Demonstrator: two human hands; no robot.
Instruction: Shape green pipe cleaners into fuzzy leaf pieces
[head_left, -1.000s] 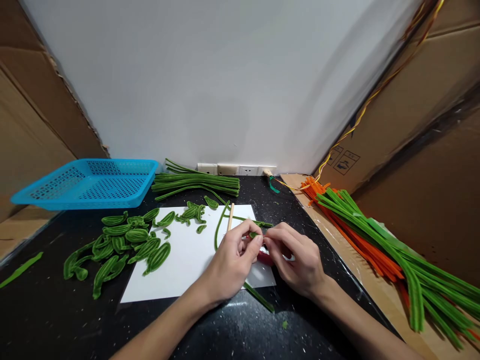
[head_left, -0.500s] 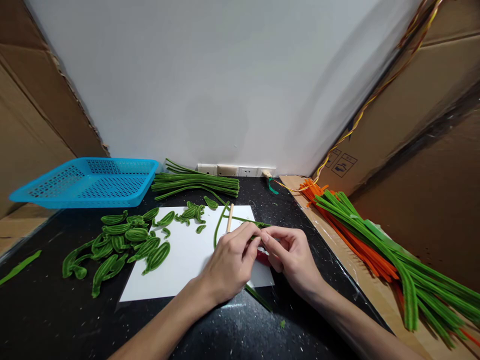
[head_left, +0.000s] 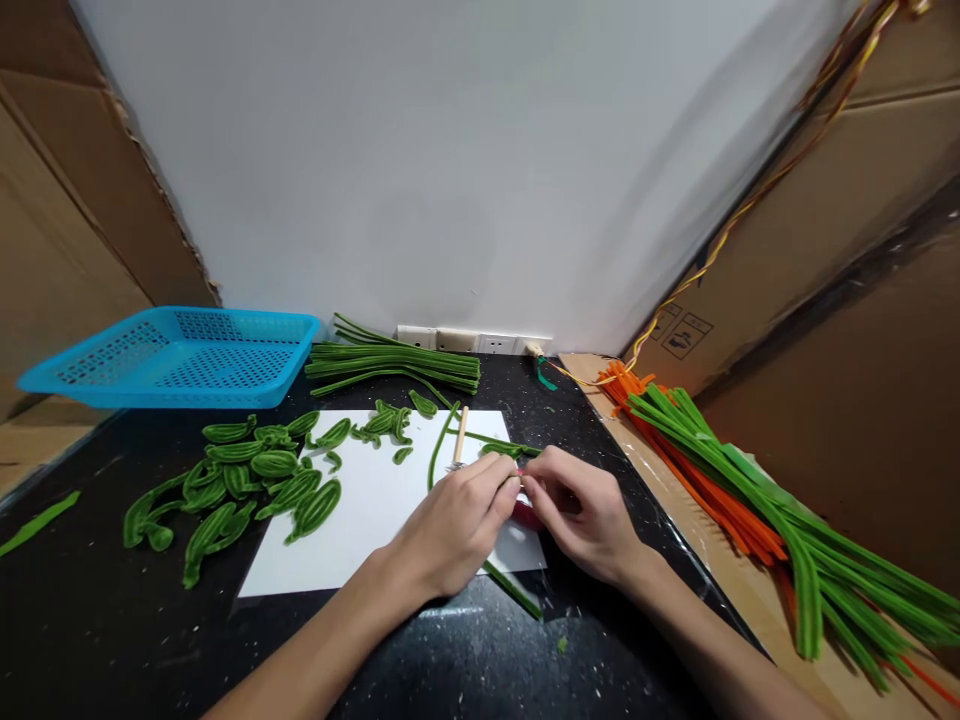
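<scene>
My left hand (head_left: 465, 525) is closed in a pinch above the right part of the white paper sheet (head_left: 345, 520). Fingertip to fingertip with it, my right hand (head_left: 589, 510) pinches too. Between them is a green pipe cleaner, mostly hidden by the fingers. Just behind the fingertips lies a looped green pipe cleaner piece (head_left: 501, 450). A red-handled tool (head_left: 527, 515) shows partly under my hands; its kind is hidden. Beside my left hand lies a thin wooden stick (head_left: 461, 435). A green pipe cleaner length (head_left: 514, 590) sticks out below my left wrist.
Several leaf-shaped green pipe cleaner pieces (head_left: 274, 465) lie at left, partly on the paper. Behind are a blue plastic basket (head_left: 289, 385) and a dark green pipe cleaner bundle (head_left: 390, 365). Bright green pipe cleaners (head_left: 810, 540) and orange ones (head_left: 720, 490) lie on cardboard at right.
My right hand has turned slightly and its fingers are more curled. The fingertips of both hands remain together, and the view has shifted a little.
</scene>
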